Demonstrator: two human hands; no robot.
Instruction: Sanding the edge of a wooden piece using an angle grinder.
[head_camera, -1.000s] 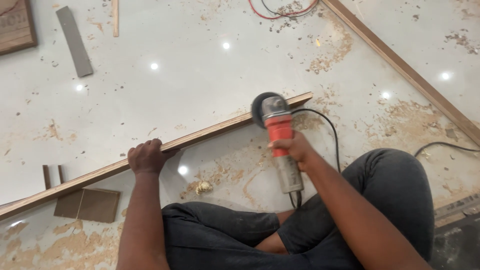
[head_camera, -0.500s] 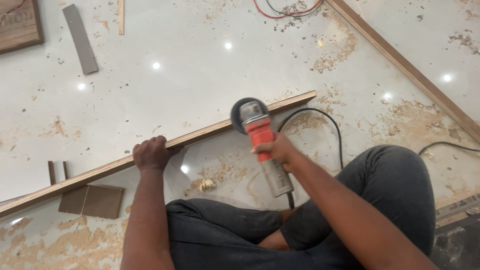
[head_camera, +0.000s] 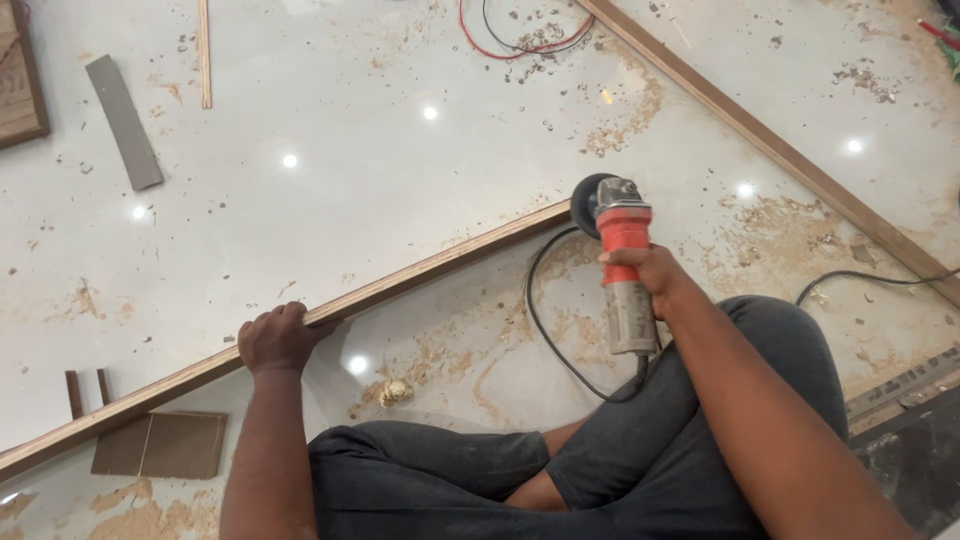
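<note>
A long thin wooden strip lies slantwise across the dusty pale floor, from lower left up to the middle. My left hand grips it from above near its lower half. My right hand holds an angle grinder with a red and grey body. Its dark disc sits right at the strip's upper right end. The grinder's black cord loops over the floor toward my crossed legs in dark trousers.
A second long wooden strip runs along the upper right. A grey flat piece, a thin stick and a framed board lie upper left. Brown board offcuts lie lower left. Red and black wires at top. Sawdust patches all around.
The grinder has moved along the strip, first left, then back to its upper right end. My left hand still holds the strip. The camera view shifted slightly.
</note>
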